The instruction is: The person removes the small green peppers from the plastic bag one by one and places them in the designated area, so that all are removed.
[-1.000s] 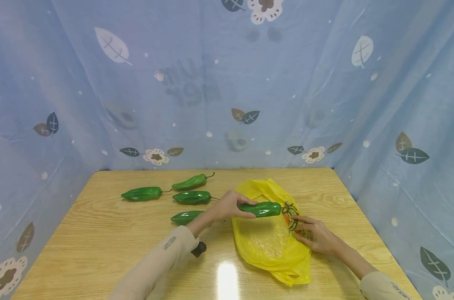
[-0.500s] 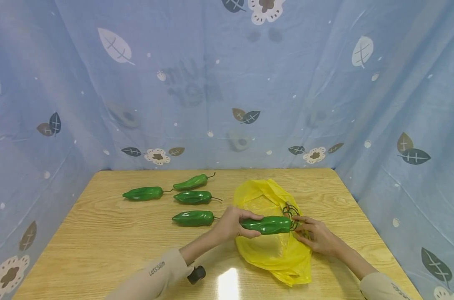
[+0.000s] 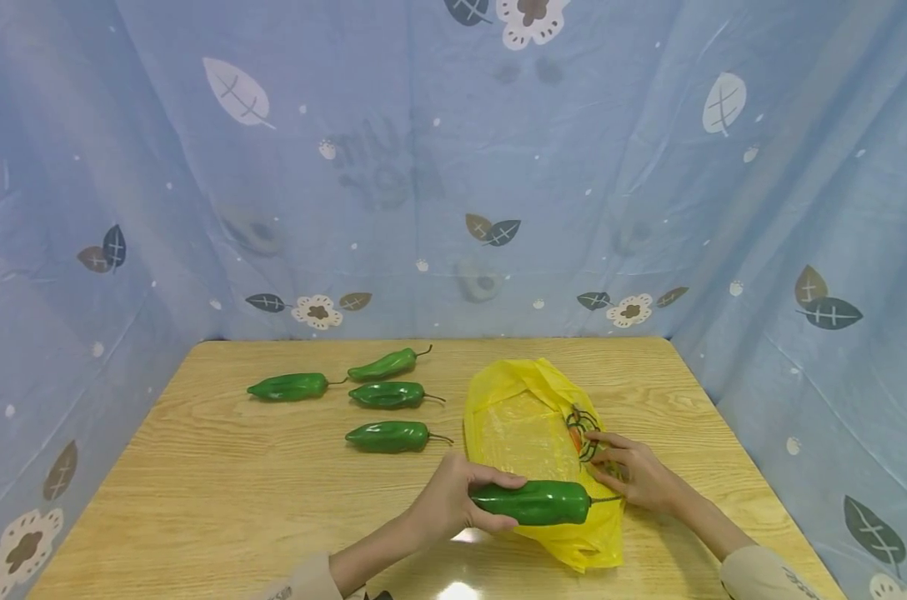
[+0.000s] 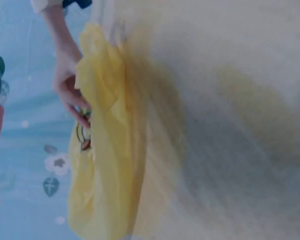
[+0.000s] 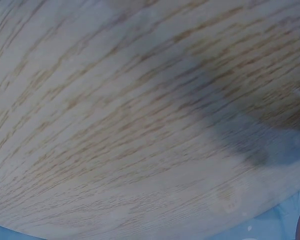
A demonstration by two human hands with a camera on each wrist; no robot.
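Observation:
In the head view my left hand (image 3: 444,502) grips a large glossy green pepper (image 3: 547,503) by its tapered end, stem pointing right. The pepper is held over the near part of a yellow plastic bag (image 3: 515,429), which lies mouth open on the table. My right hand (image 3: 637,473) pinches the bag's right edge. Beside its fingertips, inside the bag, show several dark curled stems (image 3: 584,423) and a bit of orange; the rest of those things is hidden. The left wrist view shows the right hand (image 4: 67,82) at the bag's rim (image 4: 107,110).
Several more green peppers lie to the left on the wooden table (image 3: 221,483): one pepper (image 3: 288,387) farthest left, one (image 3: 384,365) at the back, and two others (image 3: 388,395) nearer the bag. A blue patterned curtain (image 3: 393,183) stands behind the table and along both sides.
My left hand has brought the pepper from over the bag's middle toward me, to the bag's near part. The pepper's stem has come away from the curled stems. The right hand has stayed in place.

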